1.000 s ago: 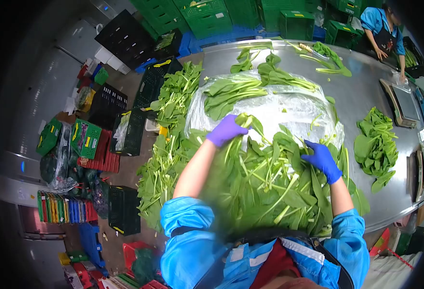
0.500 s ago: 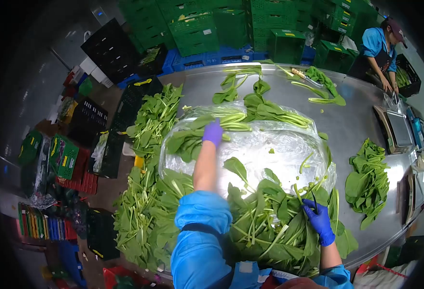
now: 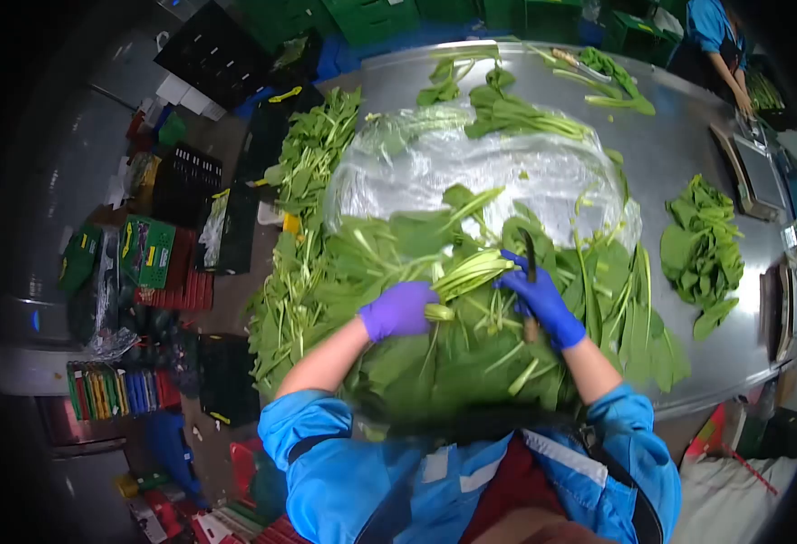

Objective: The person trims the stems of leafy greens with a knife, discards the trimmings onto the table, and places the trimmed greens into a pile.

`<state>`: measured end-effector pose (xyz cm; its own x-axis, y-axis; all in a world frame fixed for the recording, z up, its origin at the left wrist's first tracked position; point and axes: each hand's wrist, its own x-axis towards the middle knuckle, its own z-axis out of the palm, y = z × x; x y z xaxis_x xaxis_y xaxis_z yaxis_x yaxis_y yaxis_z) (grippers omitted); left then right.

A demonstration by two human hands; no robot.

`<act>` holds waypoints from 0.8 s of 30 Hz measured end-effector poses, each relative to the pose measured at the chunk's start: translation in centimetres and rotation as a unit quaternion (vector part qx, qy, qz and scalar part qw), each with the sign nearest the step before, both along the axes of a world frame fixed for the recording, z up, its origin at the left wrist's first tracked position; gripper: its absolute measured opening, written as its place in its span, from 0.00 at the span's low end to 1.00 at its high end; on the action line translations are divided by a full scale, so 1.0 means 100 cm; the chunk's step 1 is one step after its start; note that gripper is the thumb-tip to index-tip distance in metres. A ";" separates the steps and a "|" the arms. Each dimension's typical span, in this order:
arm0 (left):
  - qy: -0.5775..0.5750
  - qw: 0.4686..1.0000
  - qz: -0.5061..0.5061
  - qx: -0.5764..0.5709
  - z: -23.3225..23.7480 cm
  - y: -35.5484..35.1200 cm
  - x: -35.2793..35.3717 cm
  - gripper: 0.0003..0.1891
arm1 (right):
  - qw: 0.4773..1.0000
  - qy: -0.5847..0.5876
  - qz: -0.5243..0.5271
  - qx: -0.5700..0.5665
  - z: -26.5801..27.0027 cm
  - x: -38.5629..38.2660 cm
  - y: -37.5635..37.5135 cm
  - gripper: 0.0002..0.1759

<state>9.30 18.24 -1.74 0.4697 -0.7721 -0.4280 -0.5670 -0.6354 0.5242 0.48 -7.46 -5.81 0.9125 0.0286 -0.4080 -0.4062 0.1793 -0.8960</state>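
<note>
My left hand, in a purple glove, is closed around a bunch of leafy greens with pale stems pointing right. Gloved in blue, my right hand grips a knife with a dark curved blade. Its wooden handle shows below the fingers. The right fingertips are right at the stem ends of the bunch. Beneath both hands spreads a large heap of loose greens. Clear plastic sheeting lies beyond it, with another bunch at its far edge.
More greens run along the table's left side, and a separate pile sits at the right. A second knife lies at the back of the metal table. Scales stand on the right edge. A co-worker is at the far right corner.
My left hand has come back from the far side of the plastic with a bunch, to beside my right hand. The right hand has risen slightly leftward. The view has tilted down.
</note>
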 end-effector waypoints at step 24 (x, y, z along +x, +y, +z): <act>0.185 0.886 0.128 -0.405 0.055 -0.021 -0.077 0.13 | 0.873 -0.226 0.037 -0.431 0.021 -0.044 -0.003 0.16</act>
